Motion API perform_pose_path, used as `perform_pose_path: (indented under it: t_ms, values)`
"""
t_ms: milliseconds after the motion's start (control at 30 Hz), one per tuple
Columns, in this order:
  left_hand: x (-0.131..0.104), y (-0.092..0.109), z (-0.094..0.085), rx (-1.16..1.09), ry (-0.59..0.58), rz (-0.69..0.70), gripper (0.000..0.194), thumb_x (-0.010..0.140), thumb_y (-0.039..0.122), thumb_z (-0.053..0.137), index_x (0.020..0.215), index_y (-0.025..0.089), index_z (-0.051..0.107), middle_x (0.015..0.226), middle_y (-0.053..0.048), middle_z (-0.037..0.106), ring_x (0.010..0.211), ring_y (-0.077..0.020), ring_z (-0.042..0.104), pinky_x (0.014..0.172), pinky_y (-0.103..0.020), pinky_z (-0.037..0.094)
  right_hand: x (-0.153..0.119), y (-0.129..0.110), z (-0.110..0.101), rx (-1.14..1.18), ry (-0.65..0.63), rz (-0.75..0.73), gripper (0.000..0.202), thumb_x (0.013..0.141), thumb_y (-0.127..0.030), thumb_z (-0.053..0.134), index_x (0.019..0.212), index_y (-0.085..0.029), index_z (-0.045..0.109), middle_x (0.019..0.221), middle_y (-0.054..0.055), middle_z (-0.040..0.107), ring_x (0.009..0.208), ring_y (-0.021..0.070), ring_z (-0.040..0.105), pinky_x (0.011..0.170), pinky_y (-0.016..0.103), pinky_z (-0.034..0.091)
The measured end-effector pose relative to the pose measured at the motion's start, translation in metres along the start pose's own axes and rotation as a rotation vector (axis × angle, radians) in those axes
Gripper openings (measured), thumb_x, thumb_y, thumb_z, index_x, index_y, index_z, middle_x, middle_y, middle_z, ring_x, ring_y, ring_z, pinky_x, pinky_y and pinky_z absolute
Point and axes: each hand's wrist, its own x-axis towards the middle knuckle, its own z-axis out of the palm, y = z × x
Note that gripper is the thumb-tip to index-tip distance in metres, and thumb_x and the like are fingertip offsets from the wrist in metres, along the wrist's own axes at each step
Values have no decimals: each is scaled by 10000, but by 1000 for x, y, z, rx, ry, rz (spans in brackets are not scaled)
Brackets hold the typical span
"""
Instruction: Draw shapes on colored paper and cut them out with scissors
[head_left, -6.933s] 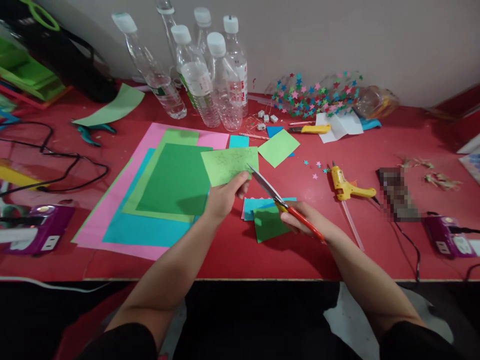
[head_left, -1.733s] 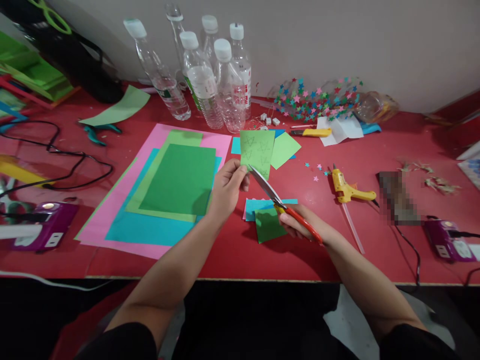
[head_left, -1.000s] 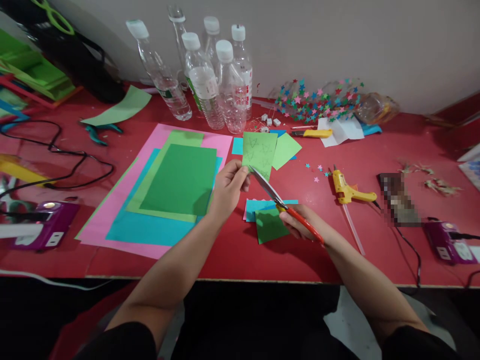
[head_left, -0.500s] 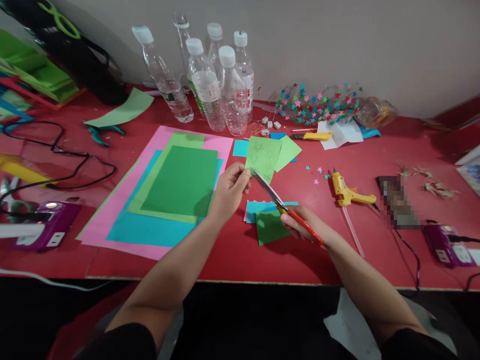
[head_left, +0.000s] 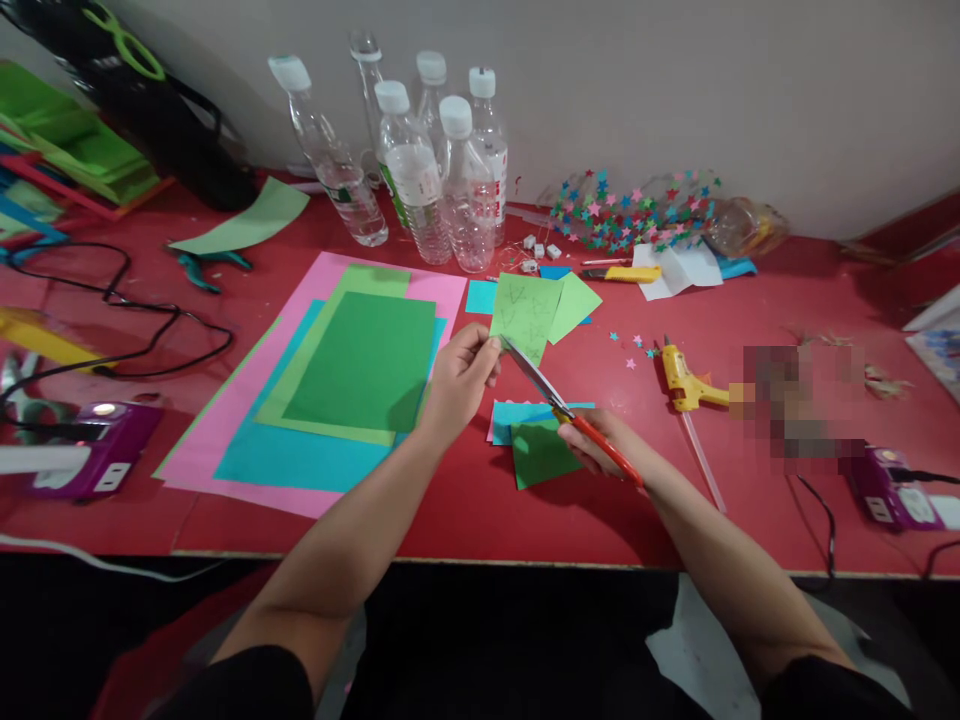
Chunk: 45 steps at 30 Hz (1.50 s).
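Between the fingertips of my left hand (head_left: 469, 368) is the lower left corner of a light green piece of paper (head_left: 525, 300) with pencilled stars on it. My right hand (head_left: 600, 440) is closed round the red handles of a pair of scissors (head_left: 538, 378). The blade tips lie at the paper's lower edge, close to my left fingertips; whether they are cutting into it I cannot tell. Below the blades lie a dark green paper square (head_left: 541, 455) and blue paper strips (head_left: 517, 418). Another light green piece (head_left: 576, 308) lies behind the held paper.
Large coloured sheets (head_left: 367, 360) are stacked at the left. Several plastic bottles (head_left: 469, 190) stand by the wall. Rightward are a yellow glue gun (head_left: 686, 378), a yellow cutter (head_left: 634, 273), small paper stars (head_left: 631, 352) and a star-covered bottle (head_left: 637, 210). Purple power strips (head_left: 112, 455) flank the table.
My hands, the paper and the scissors hold almost the same position, with a very slight shift of the whole view.
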Motion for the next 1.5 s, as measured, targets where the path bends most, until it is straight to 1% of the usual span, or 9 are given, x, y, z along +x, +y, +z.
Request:
perform_pose_path:
  t_ms: [200,500,700,833,1000,1100,1267,1500]
  values:
    - [0,1,0,-12,-5,0,221,880,251,519,672,191,472,549,55,502,445,-39,449,438,-154,363,1,-3,0,-34,6,15,544,824,-680,505,592,-208,368,383,-73,391,355,56,356,396,206,246]
    - [0,2,3,-33,10,3,230,866,255,524,655,189,462,538,56,509,434,-40,456,424,-156,360,1,2,0,-19,22,-15,501,847,-628,520,621,-205,373,407,-82,393,361,54,359,395,201,253]
    - [0,3,5,-79,44,-10,234,840,266,545,633,191,467,517,55,527,415,-43,472,416,-162,376,1,-2,0,-10,1,1,495,850,-626,507,629,-202,380,411,-80,399,366,51,348,385,193,248]
    - [-1,1,6,-103,56,-50,205,809,270,579,633,184,518,516,44,560,408,-50,493,413,-171,393,1,-1,-3,9,-3,16,467,855,-620,505,676,-199,406,438,-83,419,376,53,360,382,189,269]
    - [-4,-2,8,-162,41,-61,197,824,284,587,659,177,573,527,37,580,415,-57,508,416,-180,405,0,3,-4,45,-32,-6,471,864,-624,494,689,-193,426,453,-79,428,380,52,378,378,183,279]
    - [-6,-3,10,-200,47,-71,193,831,291,591,680,172,605,530,35,585,416,-59,512,412,-182,404,0,2,0,79,-32,-11,482,859,-641,482,693,-192,436,452,-77,431,370,53,380,365,184,272]
    - [-8,-4,12,-199,70,-70,217,839,304,600,668,169,603,535,33,586,426,-58,517,416,-180,403,0,-5,10,91,11,38,493,832,-670,473,694,-198,435,432,-80,432,336,52,374,343,185,277]
    - [-8,-7,13,-194,59,-94,234,844,349,609,693,170,604,545,35,580,440,-60,517,430,-184,408,0,-9,18,47,68,80,457,833,-633,467,661,-218,387,384,-83,397,323,62,363,348,193,276]
